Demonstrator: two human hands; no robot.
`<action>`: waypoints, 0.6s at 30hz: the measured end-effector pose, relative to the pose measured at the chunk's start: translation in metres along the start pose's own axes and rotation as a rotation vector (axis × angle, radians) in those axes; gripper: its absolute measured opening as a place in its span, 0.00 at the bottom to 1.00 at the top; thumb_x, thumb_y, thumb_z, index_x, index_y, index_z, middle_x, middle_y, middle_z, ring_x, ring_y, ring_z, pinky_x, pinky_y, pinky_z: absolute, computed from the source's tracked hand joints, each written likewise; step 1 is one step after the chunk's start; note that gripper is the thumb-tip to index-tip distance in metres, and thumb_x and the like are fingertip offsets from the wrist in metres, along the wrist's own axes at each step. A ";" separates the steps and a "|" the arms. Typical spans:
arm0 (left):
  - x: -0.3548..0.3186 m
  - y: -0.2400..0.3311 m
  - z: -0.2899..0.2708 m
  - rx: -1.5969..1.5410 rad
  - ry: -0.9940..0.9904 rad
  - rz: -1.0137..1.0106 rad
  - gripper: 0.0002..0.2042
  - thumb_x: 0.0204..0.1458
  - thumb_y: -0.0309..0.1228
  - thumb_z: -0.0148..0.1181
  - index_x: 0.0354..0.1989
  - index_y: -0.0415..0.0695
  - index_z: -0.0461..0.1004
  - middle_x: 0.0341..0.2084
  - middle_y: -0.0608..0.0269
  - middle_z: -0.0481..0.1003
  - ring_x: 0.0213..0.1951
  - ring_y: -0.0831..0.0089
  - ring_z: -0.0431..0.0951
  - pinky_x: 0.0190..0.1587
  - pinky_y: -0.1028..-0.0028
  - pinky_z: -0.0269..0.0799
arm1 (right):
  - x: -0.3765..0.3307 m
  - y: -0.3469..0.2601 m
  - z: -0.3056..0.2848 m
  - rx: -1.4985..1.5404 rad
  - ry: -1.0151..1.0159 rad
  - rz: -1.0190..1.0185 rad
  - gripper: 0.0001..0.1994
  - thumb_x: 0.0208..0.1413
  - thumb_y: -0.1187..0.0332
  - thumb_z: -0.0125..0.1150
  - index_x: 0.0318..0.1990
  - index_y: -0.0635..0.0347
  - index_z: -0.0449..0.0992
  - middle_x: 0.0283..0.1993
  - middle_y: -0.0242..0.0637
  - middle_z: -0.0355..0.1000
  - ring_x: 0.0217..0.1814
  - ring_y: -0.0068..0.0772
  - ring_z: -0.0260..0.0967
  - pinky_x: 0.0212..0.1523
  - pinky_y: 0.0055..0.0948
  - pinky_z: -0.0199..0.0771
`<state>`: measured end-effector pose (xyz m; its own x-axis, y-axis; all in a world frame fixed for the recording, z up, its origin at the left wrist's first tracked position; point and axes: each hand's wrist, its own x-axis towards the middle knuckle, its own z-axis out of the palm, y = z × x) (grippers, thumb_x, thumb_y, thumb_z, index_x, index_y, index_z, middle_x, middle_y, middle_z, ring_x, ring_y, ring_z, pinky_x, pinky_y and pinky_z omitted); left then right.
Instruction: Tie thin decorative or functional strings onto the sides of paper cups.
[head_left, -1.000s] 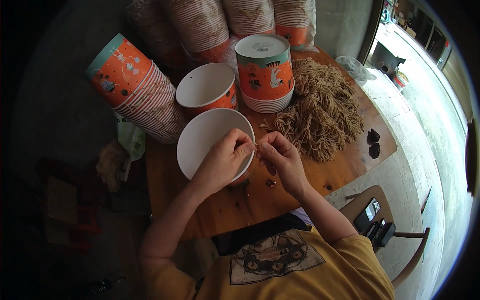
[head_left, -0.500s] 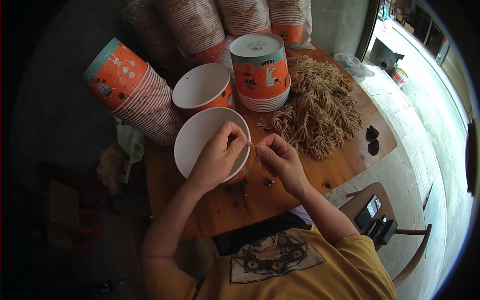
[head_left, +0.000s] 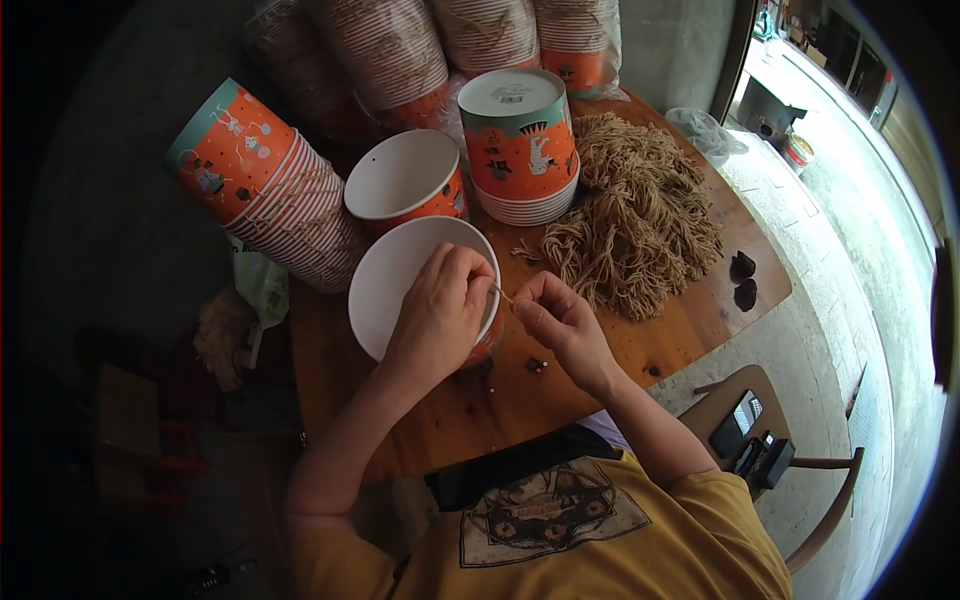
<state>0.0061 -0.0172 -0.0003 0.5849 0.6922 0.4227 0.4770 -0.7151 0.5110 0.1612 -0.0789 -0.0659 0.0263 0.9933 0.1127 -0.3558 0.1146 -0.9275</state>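
A large orange paper bucket with a white inside (head_left: 378,285) stands tilted on the table in front of me, its mouth toward me. My left hand (head_left: 438,305) reaches over its mouth, with fingers closed at the right rim on one part of a thin tan cord (head_left: 503,294). Just outside that rim my right hand (head_left: 562,325) pinches the cord's other part between thumb and forefinger. A short length shows between the hands; the rest is hidden by fingers. Behind the right hand lies a big heap of tan cords (head_left: 650,220).
Another open bucket (head_left: 400,175) stands behind mine, beside an upside-down stack (head_left: 520,150). A leaning stack of buckets (head_left: 265,185) is at the left. Bagged stacks (head_left: 385,50) line the back. Two dark pieces (head_left: 744,280) lie near the table's right edge; a chair (head_left: 750,395) holds a phone.
My left hand has turned a little, its fingers dipping further over the rim. My right hand has barely moved, and more of the cord shows between them.
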 end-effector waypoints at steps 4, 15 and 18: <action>0.000 0.002 0.001 -0.035 0.006 -0.034 0.04 0.54 0.21 0.52 0.36 0.38 0.64 0.33 0.54 0.69 0.37 0.57 0.73 0.40 0.65 0.68 | 0.000 -0.002 -0.004 -0.159 -0.045 -0.037 0.08 0.61 0.65 0.54 0.37 0.59 0.68 0.29 0.21 0.62 0.30 0.10 0.55 0.31 0.15 0.57; -0.003 0.003 -0.001 -0.107 0.000 -0.027 0.05 0.53 0.22 0.53 0.35 0.38 0.64 0.33 0.53 0.68 0.37 0.54 0.72 0.39 0.61 0.68 | 0.009 -0.038 0.008 -0.910 0.115 -0.269 0.08 0.54 0.64 0.60 0.32 0.58 0.74 0.14 0.35 0.65 0.15 0.34 0.64 0.20 0.31 0.66; -0.004 0.003 0.000 -0.062 -0.018 -0.026 0.05 0.53 0.23 0.53 0.35 0.38 0.63 0.33 0.53 0.68 0.38 0.53 0.72 0.39 0.60 0.68 | 0.008 -0.037 0.006 -0.980 0.092 -0.317 0.08 0.53 0.64 0.60 0.32 0.60 0.73 0.16 0.36 0.68 0.17 0.39 0.68 0.22 0.34 0.68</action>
<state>0.0053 -0.0220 -0.0004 0.5847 0.7082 0.3957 0.4508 -0.6891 0.5674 0.1687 -0.0756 -0.0280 0.0718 0.9078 0.4133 0.5958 0.2932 -0.7477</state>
